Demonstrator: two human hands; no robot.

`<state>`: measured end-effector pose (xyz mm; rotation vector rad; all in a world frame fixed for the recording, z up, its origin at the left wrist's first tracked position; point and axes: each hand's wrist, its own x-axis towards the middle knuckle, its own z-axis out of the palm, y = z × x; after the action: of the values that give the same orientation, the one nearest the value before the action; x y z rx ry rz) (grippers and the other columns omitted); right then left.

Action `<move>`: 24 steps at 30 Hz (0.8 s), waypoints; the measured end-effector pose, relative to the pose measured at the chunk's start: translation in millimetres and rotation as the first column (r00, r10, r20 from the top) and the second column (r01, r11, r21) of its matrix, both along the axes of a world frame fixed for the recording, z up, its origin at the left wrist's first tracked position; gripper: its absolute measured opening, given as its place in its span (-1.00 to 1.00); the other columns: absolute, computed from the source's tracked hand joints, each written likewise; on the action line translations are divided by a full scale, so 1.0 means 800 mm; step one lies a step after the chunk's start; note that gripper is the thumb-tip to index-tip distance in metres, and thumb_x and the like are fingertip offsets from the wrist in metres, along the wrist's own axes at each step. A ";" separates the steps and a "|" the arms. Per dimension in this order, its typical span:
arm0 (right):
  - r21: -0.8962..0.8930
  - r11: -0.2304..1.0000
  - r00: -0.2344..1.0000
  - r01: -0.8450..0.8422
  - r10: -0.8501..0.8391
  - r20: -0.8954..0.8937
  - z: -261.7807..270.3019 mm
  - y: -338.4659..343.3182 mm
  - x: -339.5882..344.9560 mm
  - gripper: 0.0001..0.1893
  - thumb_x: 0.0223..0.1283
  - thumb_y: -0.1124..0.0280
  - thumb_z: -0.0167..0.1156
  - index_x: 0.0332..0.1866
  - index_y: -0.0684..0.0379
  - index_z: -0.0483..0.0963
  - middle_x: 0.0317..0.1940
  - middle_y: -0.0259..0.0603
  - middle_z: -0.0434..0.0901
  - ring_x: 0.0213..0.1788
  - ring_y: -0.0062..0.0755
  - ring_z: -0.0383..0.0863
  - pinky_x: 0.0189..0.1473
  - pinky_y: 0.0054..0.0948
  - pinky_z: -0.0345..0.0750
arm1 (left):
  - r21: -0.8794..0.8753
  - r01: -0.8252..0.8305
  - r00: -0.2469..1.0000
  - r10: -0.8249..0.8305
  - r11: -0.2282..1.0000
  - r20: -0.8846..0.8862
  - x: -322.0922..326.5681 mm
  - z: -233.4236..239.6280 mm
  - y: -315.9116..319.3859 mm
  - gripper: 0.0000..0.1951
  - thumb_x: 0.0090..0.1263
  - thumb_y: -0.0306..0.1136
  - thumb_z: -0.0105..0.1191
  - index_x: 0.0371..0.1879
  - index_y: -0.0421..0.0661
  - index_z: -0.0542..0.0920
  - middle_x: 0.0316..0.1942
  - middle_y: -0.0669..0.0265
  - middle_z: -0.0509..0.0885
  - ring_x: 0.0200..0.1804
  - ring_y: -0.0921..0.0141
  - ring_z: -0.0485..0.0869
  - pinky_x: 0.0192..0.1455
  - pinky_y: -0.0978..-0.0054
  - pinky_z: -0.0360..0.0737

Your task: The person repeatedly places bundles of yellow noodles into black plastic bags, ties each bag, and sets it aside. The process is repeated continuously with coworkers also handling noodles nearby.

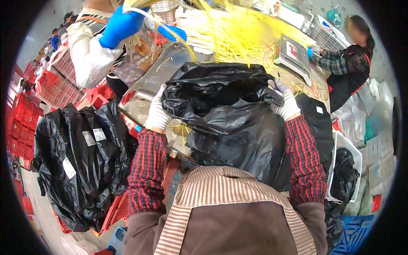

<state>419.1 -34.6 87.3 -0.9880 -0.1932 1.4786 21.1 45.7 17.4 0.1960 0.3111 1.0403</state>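
Note:
A large black plastic bag (pixel 236 127) spreads in front of me, its mouth gaping toward the far side of the table. My left hand (pixel 159 110), in a white ribbed glove, grips the left edge of that mouth. On the right edge, my right hand (pixel 284 100) is closed around the bunched film, gloved the same way. Folds hide the inside of the bag. Just beyond it lies a big heap of long yellow and pale strands (pixel 236 35), possibly vegetable shoots. A flat metal-topped scale (pixel 178 60) stands beyond my left hand.
Across the table, a person in blue gloves (pixel 122 27) lifts yellow strands. Another person (pixel 350 63) touches a second scale (pixel 292 55) at right. Filled black bags with labels (pixel 83 165) rest on red crates at left. A white basket (pixel 342 140) holds black plastic at right.

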 end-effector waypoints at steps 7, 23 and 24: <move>0.070 0.994 0.994 -0.085 0.081 0.067 -0.001 0.033 0.004 -0.75 0.25 0.24 0.15 -0.13 0.19 0.56 -0.29 -0.12 0.64 -0.40 -0.29 0.63 -0.32 -0.34 0.65 | -0.090 -0.127 0.984 0.115 0.988 -0.134 -0.010 0.002 -0.008 -0.68 0.33 -0.23 0.10 -0.01 -0.11 0.55 -0.02 0.20 0.64 0.02 0.18 0.58 0.13 0.16 0.51; 0.153 0.971 0.867 -0.183 0.086 0.492 -0.059 0.025 0.029 -0.58 0.24 0.10 0.13 0.10 0.13 0.48 -0.46 -0.34 0.51 -0.45 -0.48 0.48 -0.21 -0.47 0.55 | 0.189 0.075 0.745 0.070 0.979 -0.663 0.000 -0.003 -0.089 -0.91 0.21 -0.46 0.12 -0.34 -0.18 0.60 -0.64 0.54 0.47 -0.69 0.67 0.29 -0.60 0.73 0.22; 0.209 0.957 0.877 -0.203 0.083 0.474 -0.050 0.024 0.034 -0.57 0.24 0.09 0.13 0.11 0.13 0.47 -0.48 -0.35 0.50 -0.47 -0.49 0.47 -0.22 -0.49 0.55 | 0.182 0.115 0.647 0.065 0.977 -0.759 -0.005 -0.005 -0.088 -0.88 0.22 -0.45 0.13 -0.29 -0.19 0.60 -0.62 0.54 0.49 -0.67 0.68 0.28 -0.59 0.74 0.21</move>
<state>446.2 -15.0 47.1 -1.1189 -0.7994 1.2884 17.3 -24.8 13.8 0.8562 0.9709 0.9128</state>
